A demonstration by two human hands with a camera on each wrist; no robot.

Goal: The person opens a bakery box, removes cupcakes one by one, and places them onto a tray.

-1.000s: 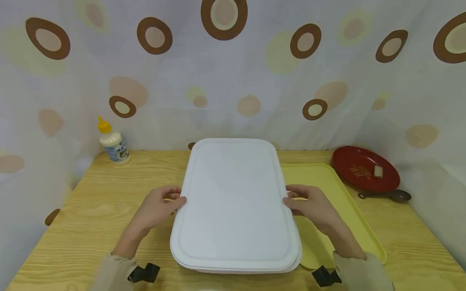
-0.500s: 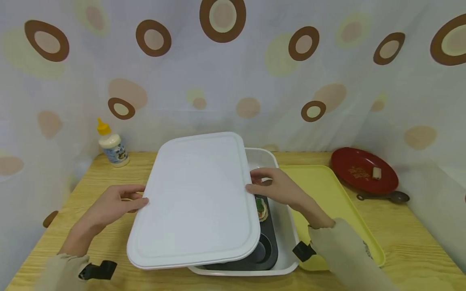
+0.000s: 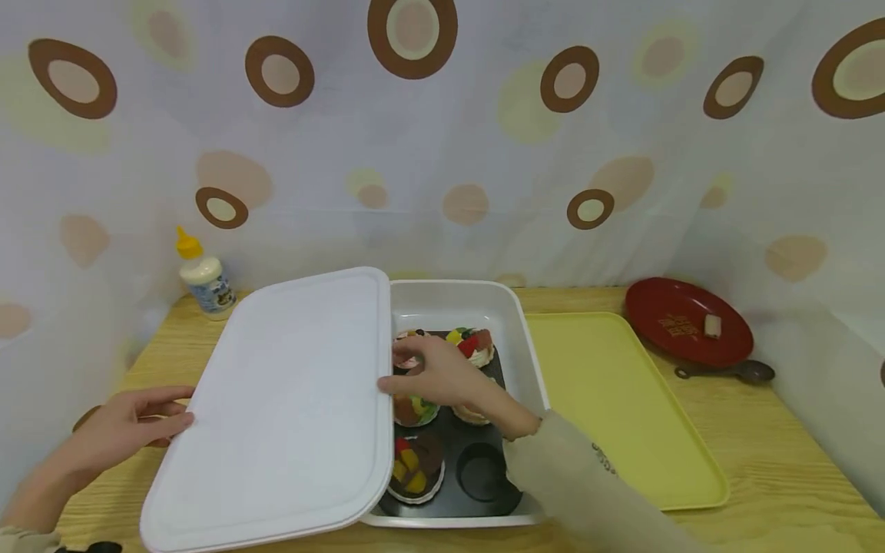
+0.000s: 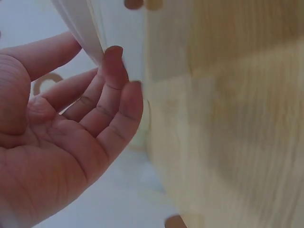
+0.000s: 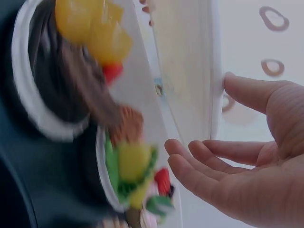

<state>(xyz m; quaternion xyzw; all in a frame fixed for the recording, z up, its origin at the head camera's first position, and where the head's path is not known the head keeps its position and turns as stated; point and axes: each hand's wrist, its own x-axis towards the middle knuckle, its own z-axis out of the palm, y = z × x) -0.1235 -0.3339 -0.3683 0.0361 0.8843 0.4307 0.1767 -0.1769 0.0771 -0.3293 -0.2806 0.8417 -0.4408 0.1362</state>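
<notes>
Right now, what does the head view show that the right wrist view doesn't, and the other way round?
Only the head view shows the yellow tray, the red plate and the spoon. Only the right wrist view shows the underside of the lid and the palm side of the right hand. Both share the lid's edge, the right hand, tarts in the dark tin, and the spotted backdrop.

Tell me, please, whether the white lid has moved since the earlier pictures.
Yes, leftward in the head view: the white lid has moved away from the yellow tray, which stayed put.
</notes>
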